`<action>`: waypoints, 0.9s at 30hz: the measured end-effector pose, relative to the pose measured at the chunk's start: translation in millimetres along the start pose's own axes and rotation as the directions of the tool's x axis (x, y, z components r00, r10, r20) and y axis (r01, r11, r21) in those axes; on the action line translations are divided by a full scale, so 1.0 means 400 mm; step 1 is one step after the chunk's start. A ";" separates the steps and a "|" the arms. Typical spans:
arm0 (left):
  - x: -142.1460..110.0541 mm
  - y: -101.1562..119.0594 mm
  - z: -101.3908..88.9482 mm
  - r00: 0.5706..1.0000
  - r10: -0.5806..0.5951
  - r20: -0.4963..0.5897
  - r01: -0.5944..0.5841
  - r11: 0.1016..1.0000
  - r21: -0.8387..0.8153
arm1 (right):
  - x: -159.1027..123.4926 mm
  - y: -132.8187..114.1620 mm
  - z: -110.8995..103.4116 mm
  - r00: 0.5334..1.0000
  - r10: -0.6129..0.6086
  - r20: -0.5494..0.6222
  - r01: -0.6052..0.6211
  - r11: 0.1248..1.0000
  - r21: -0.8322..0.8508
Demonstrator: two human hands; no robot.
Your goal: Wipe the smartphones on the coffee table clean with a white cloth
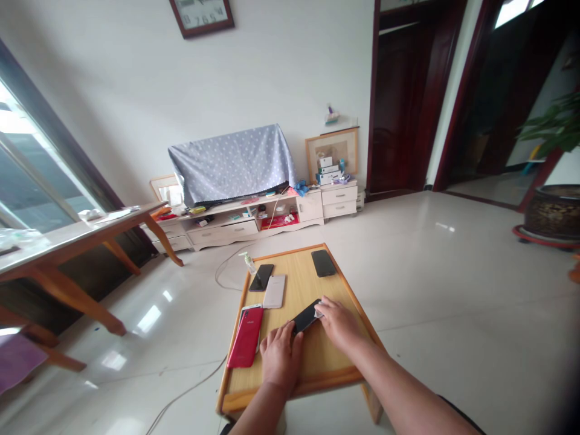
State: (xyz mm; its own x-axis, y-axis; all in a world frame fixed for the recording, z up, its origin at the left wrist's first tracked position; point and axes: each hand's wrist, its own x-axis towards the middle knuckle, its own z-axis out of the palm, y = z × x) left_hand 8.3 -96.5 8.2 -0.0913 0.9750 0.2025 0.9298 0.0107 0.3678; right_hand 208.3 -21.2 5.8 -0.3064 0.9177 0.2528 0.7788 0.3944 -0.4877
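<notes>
The step in hand looks like wiping down a phone. The dark smartphone [306, 318] lies slantwise on the small wooden table [295, 258], in the lower middle of the frame, with its far end pointing to the upper right. The left hand [278, 357] has fingers and thumb closed about the phone's lower-left end, apparently bracing it against the tabletop. The right hand [339, 320] has its fingers drawn together on a crumpled white wipe [319, 309], pressed to the phone's upper-right end.

The next move, as I judge it, calls for the left hand to hold that end firm while the right draws the wipe along the dark face with light, even pressure. The stretch under the left fingers is covered, so reaching it would need a change of hold.

To the left lie a red vivo smartphone [247, 339], resting over another phone, then a pale pink smartphone [274, 291] and a glossy black phone [261, 278]. A pump bottle [248, 262] stands by the far-left corner; a second black phone [323, 263] lies alone towards the far-right corner.
</notes>
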 end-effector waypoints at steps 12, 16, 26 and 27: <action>-0.002 -0.010 0.004 0.991 -0.131 -0.008 0.130 0.989 -0.074 | 0.015 -0.023 -0.058 0.974 0.070 0.214 -0.165 0.872 0.461; -0.004 -0.001 -0.006 0.994 -0.105 0.036 0.106 0.994 -0.034 | 0.022 -0.002 -0.035 0.950 0.090 0.301 -0.259 0.764 0.591; -0.008 0.012 -0.016 0.996 0.050 0.068 -0.049 0.999 -0.008 | 0.034 0.023 -0.023 0.923 0.083 0.377 -0.332 0.670 0.664; -0.008 0.015 -0.017 0.996 0.046 0.079 -0.046 0.999 -0.005 | 0.035 0.024 -0.022 0.922 0.089 0.376 -0.333 0.677 0.657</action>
State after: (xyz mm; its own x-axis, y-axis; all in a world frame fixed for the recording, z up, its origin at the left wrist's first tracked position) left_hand 11.7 -101.0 16.1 -0.0201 0.9889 0.1471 0.9314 -0.0350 0.3622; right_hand 216.4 -5.0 12.0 -0.4195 0.8992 -0.1243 0.2697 -0.0073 -0.9629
